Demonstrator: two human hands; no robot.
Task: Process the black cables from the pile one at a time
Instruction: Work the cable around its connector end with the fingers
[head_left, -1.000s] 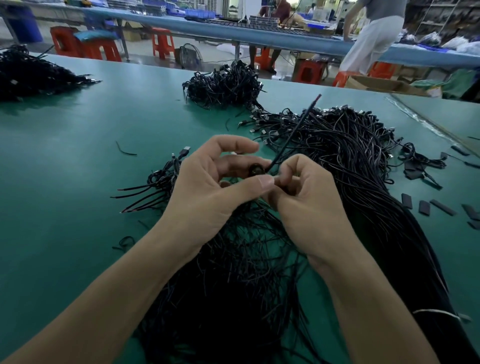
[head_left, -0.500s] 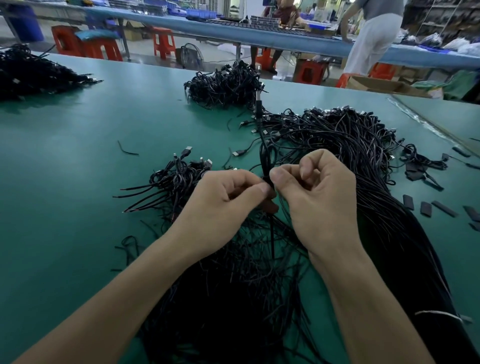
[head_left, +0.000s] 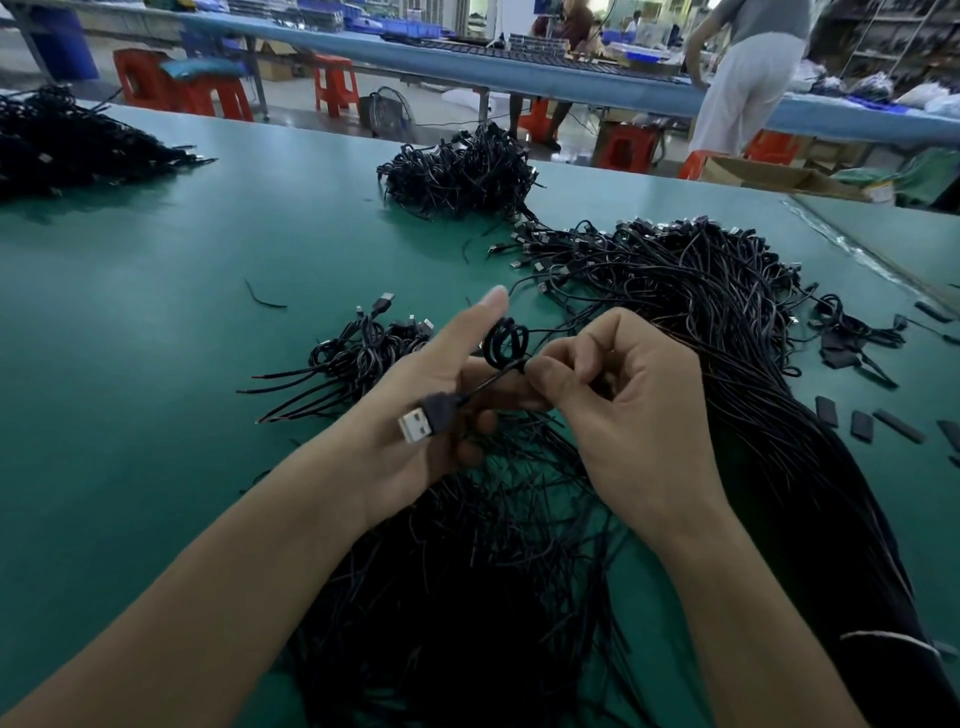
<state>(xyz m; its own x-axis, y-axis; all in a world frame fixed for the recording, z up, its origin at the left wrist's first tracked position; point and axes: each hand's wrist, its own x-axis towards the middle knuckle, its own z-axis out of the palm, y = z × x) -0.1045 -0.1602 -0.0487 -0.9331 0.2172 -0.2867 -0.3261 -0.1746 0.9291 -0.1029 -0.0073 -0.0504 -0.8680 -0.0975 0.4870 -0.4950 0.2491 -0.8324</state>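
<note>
left hand (head_left: 441, 415) and right hand (head_left: 639, 415) close together above the near end of the pile (head_left: 727, 322) of black cables on the green counter (head_left: 156, 364), both gripping one cable (head_left: 506, 340). left hand: one finger straight up, the others curled under the cable, usb plug (head_left: 418, 423) hanging in front of its palm; right hand: thumb and forefinger pinched on the cable just beside a small coil wound in it, other fingers curled in. a small bundle (head_left: 363, 353) of coiled cables lies just left of the hands, another heap (head_left: 457, 171) farther back, short black strips (head_left: 862, 423) off to the right.
</note>
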